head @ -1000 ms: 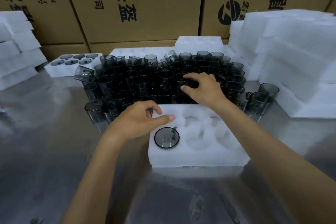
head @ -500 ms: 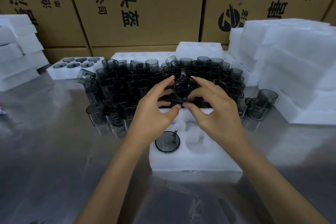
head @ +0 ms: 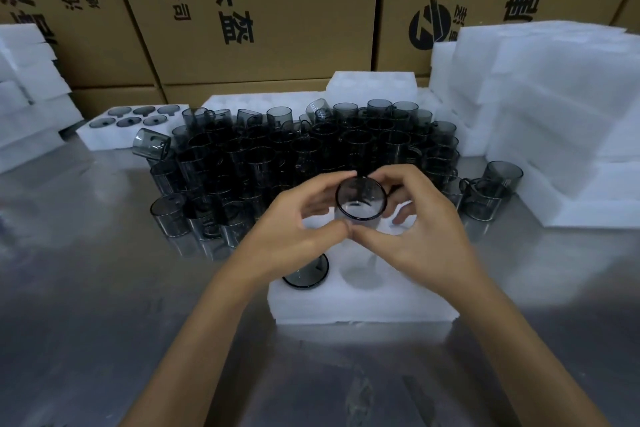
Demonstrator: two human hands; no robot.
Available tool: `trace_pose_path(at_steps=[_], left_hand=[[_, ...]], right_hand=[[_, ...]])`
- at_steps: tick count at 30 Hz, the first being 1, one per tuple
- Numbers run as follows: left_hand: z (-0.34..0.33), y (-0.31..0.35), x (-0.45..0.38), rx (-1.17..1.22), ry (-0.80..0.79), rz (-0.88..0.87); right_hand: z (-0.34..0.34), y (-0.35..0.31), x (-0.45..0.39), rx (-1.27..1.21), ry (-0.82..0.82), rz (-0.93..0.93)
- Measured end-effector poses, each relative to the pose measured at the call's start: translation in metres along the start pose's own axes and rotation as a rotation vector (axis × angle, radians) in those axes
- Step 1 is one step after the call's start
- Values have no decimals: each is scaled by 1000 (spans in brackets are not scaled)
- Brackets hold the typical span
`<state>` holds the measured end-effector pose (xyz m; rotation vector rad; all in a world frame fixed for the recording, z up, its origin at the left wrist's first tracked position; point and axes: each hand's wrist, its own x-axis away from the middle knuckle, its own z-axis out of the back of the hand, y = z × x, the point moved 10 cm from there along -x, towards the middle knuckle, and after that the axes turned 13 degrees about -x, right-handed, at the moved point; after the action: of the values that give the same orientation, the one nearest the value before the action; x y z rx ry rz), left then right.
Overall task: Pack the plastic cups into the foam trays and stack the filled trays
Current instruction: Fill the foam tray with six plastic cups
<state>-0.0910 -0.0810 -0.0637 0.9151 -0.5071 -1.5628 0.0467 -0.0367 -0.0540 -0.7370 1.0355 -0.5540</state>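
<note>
1. Smoky grey plastic, see-through: the cup [head: 360, 199] in play is held upright with its mouth toward the camera, just above the far half of the foam tray [head: 363, 308], clear of any pocket.
2. Both hands grasp it: the left hand [head: 294, 236] curls round its left side and the right hand [head: 420, 236] round its right, thumbs meeting at the near wall of the cup.
3. Step in hand, as I judge it: loading the second cup into this tray. One seated cup [head: 306, 274] already fills the near-left pocket of the tray, partly hidden under the left wrist.
4. Next move calls for lowering the held cup straight into the open pocket beside the seated one, handle turned to suit the cut-out, then pressing it home.
5. Beyond the tray's far edge stands the crowd of loose cups [head: 311, 156] on the steel table [head: 104, 288]; much packing remains.
6. Far left of the tray lies a filled tray [head: 131, 125]; no stacking is due yet.
</note>
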Motion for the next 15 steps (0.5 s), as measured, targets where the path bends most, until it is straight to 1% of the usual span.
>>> trace_pose_path(at_steps=[2,4,6,10,12,15], left_hand=[[-8,-4,2,-21,-93,36],[-13,-9,5,-55,-163,84],[-17,-12,7,-54,-223,106],[-21,-14,9,-56,-304,103],[-24,-13,10,-57,-343,103],[-25,-14,11,-38,-355,110]], right_hand=[[0,14,0,-19,-84,-135],[-3,26,3,7,-207,-241],[-8,30,7,2,-315,-276],[-12,30,13,-207,-453,-344],[-7,31,14,-273,-457,-383],[10,30,8,-263,-329,-351]])
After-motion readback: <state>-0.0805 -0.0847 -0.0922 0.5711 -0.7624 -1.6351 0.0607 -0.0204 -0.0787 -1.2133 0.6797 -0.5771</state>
